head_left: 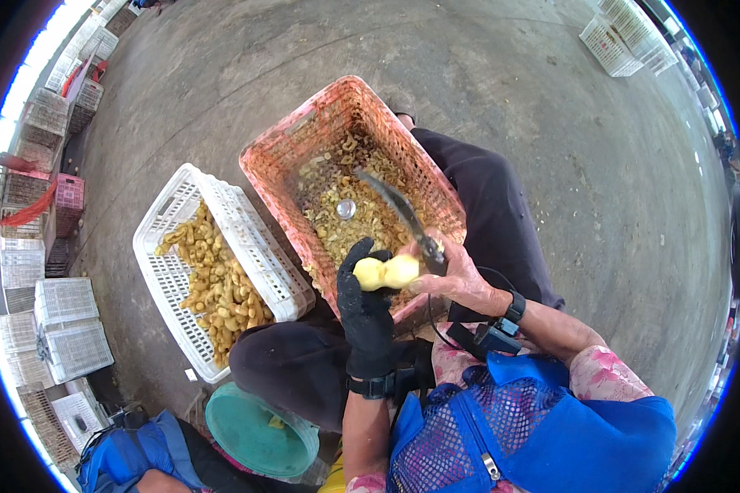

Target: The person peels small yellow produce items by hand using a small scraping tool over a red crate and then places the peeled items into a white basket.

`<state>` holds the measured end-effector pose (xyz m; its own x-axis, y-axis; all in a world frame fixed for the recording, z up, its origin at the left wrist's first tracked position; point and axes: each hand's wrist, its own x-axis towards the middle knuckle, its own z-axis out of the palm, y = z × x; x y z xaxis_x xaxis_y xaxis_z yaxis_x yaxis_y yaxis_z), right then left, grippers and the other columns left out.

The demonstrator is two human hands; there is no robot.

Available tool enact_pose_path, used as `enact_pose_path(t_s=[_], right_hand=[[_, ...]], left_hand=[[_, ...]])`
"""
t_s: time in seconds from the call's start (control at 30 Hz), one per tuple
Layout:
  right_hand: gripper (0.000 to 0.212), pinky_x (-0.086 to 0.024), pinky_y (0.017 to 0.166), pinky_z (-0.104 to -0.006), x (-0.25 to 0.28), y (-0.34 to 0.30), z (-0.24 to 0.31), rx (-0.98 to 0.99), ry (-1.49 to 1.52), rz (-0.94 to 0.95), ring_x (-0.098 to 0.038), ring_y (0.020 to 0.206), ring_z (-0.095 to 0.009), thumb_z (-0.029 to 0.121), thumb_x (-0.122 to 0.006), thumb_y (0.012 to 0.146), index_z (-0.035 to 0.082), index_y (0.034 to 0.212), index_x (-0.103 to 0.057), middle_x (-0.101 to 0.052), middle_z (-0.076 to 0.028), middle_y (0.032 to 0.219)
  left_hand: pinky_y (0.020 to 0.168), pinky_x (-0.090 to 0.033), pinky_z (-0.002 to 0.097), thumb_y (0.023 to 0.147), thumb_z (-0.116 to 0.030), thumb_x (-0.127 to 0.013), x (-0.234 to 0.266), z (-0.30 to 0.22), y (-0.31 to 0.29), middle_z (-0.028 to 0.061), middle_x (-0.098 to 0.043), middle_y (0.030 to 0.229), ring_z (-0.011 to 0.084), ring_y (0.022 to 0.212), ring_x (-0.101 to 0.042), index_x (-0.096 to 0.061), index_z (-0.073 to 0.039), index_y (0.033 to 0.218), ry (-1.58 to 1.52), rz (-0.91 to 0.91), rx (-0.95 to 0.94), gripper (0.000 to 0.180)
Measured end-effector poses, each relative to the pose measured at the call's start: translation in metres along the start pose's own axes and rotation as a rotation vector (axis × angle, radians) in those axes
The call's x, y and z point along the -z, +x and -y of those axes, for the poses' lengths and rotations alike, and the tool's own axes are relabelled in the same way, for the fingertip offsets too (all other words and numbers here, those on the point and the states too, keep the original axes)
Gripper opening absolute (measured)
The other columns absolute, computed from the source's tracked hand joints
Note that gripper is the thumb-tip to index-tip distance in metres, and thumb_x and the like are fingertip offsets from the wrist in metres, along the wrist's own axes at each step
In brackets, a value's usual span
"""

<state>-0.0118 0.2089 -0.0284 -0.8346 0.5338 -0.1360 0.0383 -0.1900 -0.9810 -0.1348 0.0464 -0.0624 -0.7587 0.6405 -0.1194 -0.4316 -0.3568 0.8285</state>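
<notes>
My left hand (363,308), in a black glove, is closed around a pale yellow, peeled piece of ginger (386,273). Bare and closed on the handle of a knife (396,201), my right hand (462,283) is right beside the ginger, thumb close to it. The knife's dark, curved blade points up and left over a dirty pink crate (263,195). Inside that crate lie many peelings and scraps (325,177) and a shiny round metal object (346,209). Both hands are above the crate's near end.
Left of the pink crate, a white crate (163,215) holds many unpeeled ginger pieces (230,292). A green basin (259,435) with a small yellow piece is at lower left, beside a person in blue (131,452). Stacked crates (74,324) line the left side; others (625,41) stand far right.
</notes>
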Motion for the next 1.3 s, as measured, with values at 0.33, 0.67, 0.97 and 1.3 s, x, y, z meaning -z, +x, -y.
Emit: enact_pose_path(t_s=[0.33, 0.67, 0.97, 1.3], right_hand=[[0.034, -0.055, 0.072, -0.0399, 0.030, 0.028, -0.002, 0.041, -0.458, 0.291, -0.068, 0.078, -0.020, 0.031, -0.080, 0.111, 0.000, 0.123, -0.072, -0.072, -0.008, 0.087], [0.035, -0.056, 0.072, -0.0487, 0.041, 0.021, -0.003, 0.013, -0.590, 0.541, -0.071, 0.073, -0.038, 0.029, -0.084, 0.103, -0.002, 0.111, -0.071, -0.071, -0.021, 0.083], [0.032, -0.059, 0.070, -0.0546, 0.039, 0.021, -0.009, 0.181, -0.795, 0.449, -0.076, 0.079, -0.046, 0.031, -0.084, 0.103, 0.003, 0.109, -0.069, -0.073, -0.021, 0.084], [0.039, -0.057, 0.061, -0.0522, 0.051, 0.029, -0.016, 0.206, -0.911, 0.227, -0.075, 0.071, -0.045, 0.033, -0.089, 0.102, 0.004, 0.117, -0.068, -0.071, -0.020, 0.077]], left_hand=[[0.069, -0.060, 0.0271, 0.124, -0.052, -0.056, 0.022, 0.019, 0.013, 0.0096, -0.082, 0.106, 0.0145, 0.083, -0.074, -0.076, 0.003, 0.138, -0.183, -0.025, 0.266, 0.061], [0.057, -0.053, 0.0286, 0.121, -0.064, -0.051, 0.038, 0.033, 0.029, 0.0103, -0.076, 0.085, 0.0170, 0.068, -0.068, -0.076, 0.012, 0.134, -0.420, -0.163, 0.474, 0.082], [0.074, -0.066, 0.0348, 0.123, -0.044, -0.055, 0.062, 0.063, 0.041, 0.0205, -0.082, 0.108, 0.0228, 0.082, -0.076, -0.076, 0.009, 0.125, -0.774, -0.083, 0.497, 0.057], [0.081, -0.061, 0.0294, 0.112, 0.000, -0.075, 0.036, 0.045, 0.047, 0.0079, -0.082, 0.111, 0.0171, 0.097, -0.076, -0.076, -0.003, 0.123, 0.031, -0.137, 0.153, 0.012]])
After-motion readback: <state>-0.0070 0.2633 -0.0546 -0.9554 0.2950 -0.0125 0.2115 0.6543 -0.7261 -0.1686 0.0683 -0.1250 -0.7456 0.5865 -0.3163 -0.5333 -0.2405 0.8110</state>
